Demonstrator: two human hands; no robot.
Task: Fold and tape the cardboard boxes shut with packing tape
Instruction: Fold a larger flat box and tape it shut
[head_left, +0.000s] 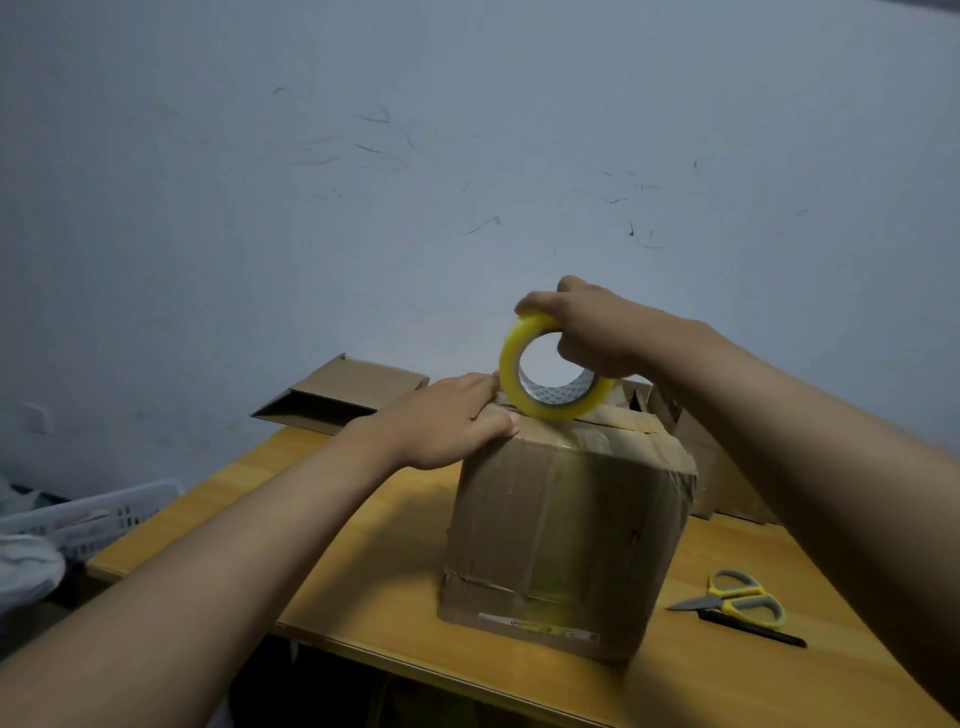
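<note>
A worn cardboard box (563, 530) stands upright in the middle of the wooden table (363, 561), its top flaps folded down and old tape strips on its front face. My right hand (597, 332) grips a yellowish roll of packing tape (545, 374) standing on edge on the box's top. My left hand (447, 421) rests flat on the top left corner of the box, thumb over the front edge, fingertips next to the roll.
Yellow-handled scissors (737, 603) lie on the table to the right of the box. A flattened carton (337, 395) lies at the table's back left, more cardboard (711, 467) behind the box. A white plastic basket (88, 514) sits off the left edge.
</note>
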